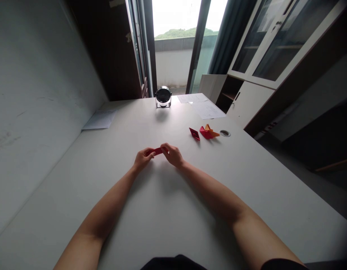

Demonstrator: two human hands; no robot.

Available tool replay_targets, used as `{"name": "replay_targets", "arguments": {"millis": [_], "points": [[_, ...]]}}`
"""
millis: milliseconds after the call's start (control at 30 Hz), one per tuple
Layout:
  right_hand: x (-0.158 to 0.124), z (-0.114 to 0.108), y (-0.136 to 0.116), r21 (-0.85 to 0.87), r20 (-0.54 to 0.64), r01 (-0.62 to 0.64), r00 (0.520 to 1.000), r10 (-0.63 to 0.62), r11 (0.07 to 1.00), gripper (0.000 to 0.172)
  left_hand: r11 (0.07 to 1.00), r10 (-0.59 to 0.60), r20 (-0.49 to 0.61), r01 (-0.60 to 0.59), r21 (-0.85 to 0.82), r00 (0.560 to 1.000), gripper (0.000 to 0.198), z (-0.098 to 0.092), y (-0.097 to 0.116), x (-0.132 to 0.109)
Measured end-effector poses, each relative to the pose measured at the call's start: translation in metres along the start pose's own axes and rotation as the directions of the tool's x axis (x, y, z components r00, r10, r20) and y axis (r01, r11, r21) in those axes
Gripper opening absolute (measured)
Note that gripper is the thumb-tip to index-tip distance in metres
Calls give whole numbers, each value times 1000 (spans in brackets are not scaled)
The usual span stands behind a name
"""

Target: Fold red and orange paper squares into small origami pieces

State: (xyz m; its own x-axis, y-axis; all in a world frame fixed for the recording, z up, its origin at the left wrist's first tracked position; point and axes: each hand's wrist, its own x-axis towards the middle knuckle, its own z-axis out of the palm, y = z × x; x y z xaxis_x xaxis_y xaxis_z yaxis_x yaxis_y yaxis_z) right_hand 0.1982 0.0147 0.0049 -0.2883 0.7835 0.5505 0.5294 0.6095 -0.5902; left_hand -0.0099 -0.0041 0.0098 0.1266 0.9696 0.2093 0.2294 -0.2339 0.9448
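A narrow folded strip of red paper [158, 151] is stretched between both my hands, just above the white table. My left hand [143, 158] pinches its left end between thumb and fingers. At the other end my right hand [172, 154] grips the paper, its fingers curled over the top edge. Part of the paper is hidden behind the fingers. To the right of my hands lies a small dark red folded paper piece [194, 134]. Beside that sits a cluster of red and orange folded paper pieces [209, 132].
A round black fan-like device on a metal stand [163, 96] is at the table's far edge. Printed sheets [208, 110] lie at the back right, another sheet [99, 119] by the left wall. A round cable hole [224, 133] is near the right edge of the table [167, 210].
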Motion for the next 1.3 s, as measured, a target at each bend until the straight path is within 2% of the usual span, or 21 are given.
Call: {"name": "replay_targets", "arguments": {"millis": [133, 233, 367, 467, 600, 767, 933, 1133, 1300], "points": [[1, 2, 4, -18, 45, 27, 999, -26, 999, 16, 993, 40, -45, -35, 108, 998, 21, 1, -2, -1], [2, 4, 6, -48, 84, 67, 995, -62, 997, 15, 963, 138, -79, -115, 245, 987, 15, 1, 0, -2], [2, 4, 6, -81, 131, 115, 986, -104, 990, 13, 896, 279, -52, -241, 372, 959, 14, 1, 6, -4], [2, 4, 5, -129, 149, 112, 984, -93, 985, 8, 863, 321, -11, -288, 416, 947, 15, 1, 9, -5], [3, 1, 4, -181, 167, 124, 981, -94, 976, 23, 799, 315, 56, -296, 524, 948, 18, 1, 5, -4], [3, -3, 1, -189, 191, 176, 972, -140, 966, 26, 677, 286, 91, -269, 686, 954, 20, 0, 2, -3], [2, -2, 1, -204, 190, 164, 974, -126, 965, 27, 608, 297, 132, -294, 737, 946, 26, -1, 6, -4], [2, 0, 3, -197, 201, 155, 973, -115, 968, 21, 608, 293, 124, -285, 741, 948, 25, 0, 4, -4], [2, 2, 4, -218, 203, 88, 978, -43, 972, 14, 643, 293, 80, -258, 721, 953, 26, -1, 3, -4]]}}
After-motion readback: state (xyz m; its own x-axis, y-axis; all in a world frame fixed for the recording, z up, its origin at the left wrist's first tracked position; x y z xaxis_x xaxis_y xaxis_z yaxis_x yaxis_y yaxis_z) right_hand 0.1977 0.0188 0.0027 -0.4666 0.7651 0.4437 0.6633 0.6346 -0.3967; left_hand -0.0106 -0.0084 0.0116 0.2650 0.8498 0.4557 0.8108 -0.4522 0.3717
